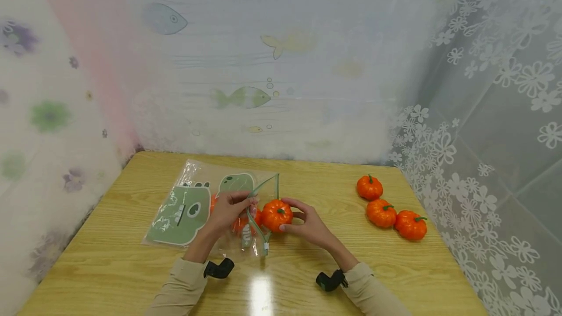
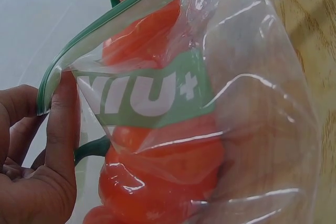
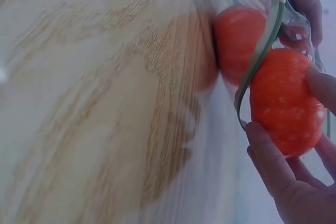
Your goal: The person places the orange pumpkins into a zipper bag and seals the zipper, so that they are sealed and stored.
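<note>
A clear zip bag [image 1: 189,213] with green printing lies on the table, its green-edged mouth spread toward the right. Inside, partly hidden by the print and my hand, are orange toy pumpkins [image 2: 157,182]. My left hand [image 1: 228,211] pinches the upper edge of the mouth between thumb and fingers. At the opening, my right hand [image 1: 309,223] grips another orange pumpkin [image 1: 277,215] with a green stem, thumb on the near side and fingers on the far side. In the right wrist view this pumpkin [image 3: 286,100] sits against the bag's green zip strip [image 3: 257,59].
Three more orange pumpkins stand at the table's right: one at the back [image 1: 370,187], one in the middle [image 1: 381,213] and one nearest the right edge [image 1: 411,225]. Patterned curtains [image 1: 281,62] hang behind and beside the wooden table [image 1: 110,262].
</note>
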`<state>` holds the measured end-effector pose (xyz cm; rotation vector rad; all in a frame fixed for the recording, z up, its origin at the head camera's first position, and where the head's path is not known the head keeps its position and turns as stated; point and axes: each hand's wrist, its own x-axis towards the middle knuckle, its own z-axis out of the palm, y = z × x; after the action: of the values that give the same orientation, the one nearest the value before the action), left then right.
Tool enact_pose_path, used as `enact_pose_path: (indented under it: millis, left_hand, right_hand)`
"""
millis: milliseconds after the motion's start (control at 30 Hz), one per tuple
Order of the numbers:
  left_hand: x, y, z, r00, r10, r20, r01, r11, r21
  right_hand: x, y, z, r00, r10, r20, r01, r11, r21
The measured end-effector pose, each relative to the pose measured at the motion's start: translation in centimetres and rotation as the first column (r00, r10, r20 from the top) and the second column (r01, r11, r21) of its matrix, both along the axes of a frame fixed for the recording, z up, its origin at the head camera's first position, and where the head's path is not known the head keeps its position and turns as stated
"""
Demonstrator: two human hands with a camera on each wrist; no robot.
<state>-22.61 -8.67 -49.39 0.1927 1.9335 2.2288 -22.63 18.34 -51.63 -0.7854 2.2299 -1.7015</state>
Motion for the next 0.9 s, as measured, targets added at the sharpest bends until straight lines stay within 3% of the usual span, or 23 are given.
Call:
enact_pose_path:
  millis: [567,900]
  left_hand:
    - [0.1,0.2,0.2,1.0,0.025,0.009,-0.025,0.999,-0.042]
    - [0.2,0.4,0.4,1.0,-0.01,-0.007,0.01,1.0,-0.021]
  right_hand:
    - [0.3,-1.2,0.6,0.998,0.002,0.063,-0.002,1.0,0.003]
    - [0.0,-1.4,0.4,0.999,-0.013,0.051,0.012,0.999,0.033]
